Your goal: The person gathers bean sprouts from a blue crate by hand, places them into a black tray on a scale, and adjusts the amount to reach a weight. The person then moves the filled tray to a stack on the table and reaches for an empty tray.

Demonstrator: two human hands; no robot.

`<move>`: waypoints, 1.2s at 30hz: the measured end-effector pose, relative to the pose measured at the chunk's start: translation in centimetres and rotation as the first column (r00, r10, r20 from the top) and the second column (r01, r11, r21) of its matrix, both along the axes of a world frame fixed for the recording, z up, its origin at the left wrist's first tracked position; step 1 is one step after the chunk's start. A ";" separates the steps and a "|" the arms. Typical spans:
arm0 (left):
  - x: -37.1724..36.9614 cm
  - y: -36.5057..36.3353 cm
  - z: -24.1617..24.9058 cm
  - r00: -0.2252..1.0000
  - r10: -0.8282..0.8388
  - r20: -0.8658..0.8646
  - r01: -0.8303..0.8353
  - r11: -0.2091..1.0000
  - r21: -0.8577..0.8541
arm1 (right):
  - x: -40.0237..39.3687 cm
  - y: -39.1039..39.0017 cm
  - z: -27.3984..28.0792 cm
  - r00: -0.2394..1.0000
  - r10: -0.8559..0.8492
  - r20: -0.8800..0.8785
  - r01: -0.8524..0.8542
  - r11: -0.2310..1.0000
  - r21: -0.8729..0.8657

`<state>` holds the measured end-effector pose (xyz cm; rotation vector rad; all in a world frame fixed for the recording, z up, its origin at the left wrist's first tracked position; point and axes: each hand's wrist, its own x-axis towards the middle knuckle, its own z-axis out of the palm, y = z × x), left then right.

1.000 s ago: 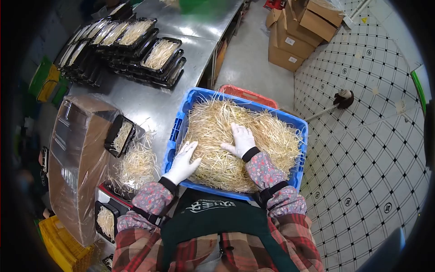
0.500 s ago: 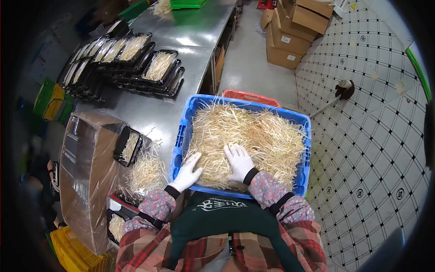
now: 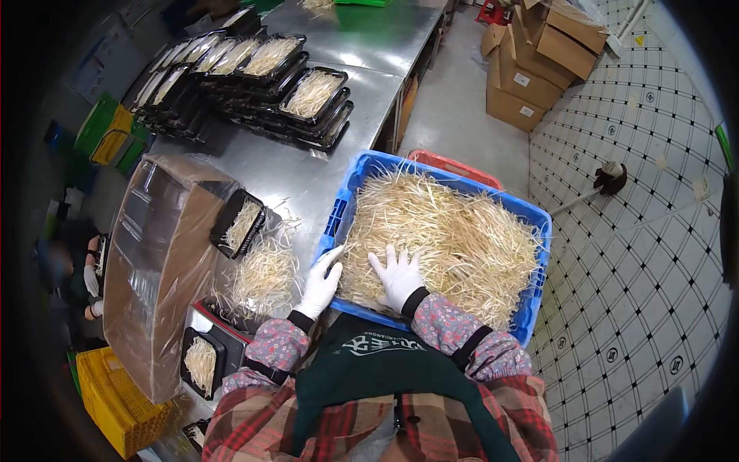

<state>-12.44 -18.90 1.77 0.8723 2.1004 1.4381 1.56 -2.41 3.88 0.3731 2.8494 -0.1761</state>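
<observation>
two open gloved hands on one crate of sprouts

the sprouts [image 3: 462, 231] fill one blue crate [image 3: 536, 289] in front of the person, near the right edge of the steel table [image 3: 369, 92]. the right hand [image 3: 400, 281] is open, palm down on the sprouts toward the near side of the crate, its fingers spread. the left hand [image 3: 319, 286] is open too, fingers together and thumb apart, at the crate's near left corner, against the edge of the sprouts. neither hand grips anything. both wear white gloves.

behind the blue crate shows one red crate [image 3: 456, 169]. to its left on the table is one loose heap [image 3: 265, 277], with one black tray [image 3: 237, 223] of sprouts tilted between it and one wrapped box [image 3: 158, 266]. a second tray [image 3: 202, 363] of sprouts lies nearer the person, and part of a third [image 3: 198, 433] shows below. farther back stand filled trays [image 3: 312, 94] in stacks, too many and too overlapped to count. one yellow crate [image 3: 123, 400] is at the lower left. beyond the wrapped box, two hands [image 3: 91, 282] of another person show, also gloved.
</observation>
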 end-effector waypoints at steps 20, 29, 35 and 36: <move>1.3 0.4 -1.2 0.954 0.059 -0.294 -0.059 0.998 0.009 | -1.2 -0.5 -3.3 0.941 0.247 -0.230 -0.239 0.969 0.062; 1.5 0.4 -0.1 0.936 0.013 -0.353 -0.030 0.999 -0.043 | 0.4 6.2 0.9 0.849 -0.268 -0.456 -0.123 0.738 -0.663; 1.4 0.9 0.0 0.913 0.048 -0.405 -0.066 0.997 -0.029 | 0.1 14.0 6.2 0.573 -0.788 -0.224 -0.178 0.147 -0.973; 1.4 0.9 -0.2 0.916 0.050 -0.398 -0.068 0.997 -0.030 | -0.3 15.8 8.0 0.527 -0.805 -0.273 -0.172 0.213 -0.962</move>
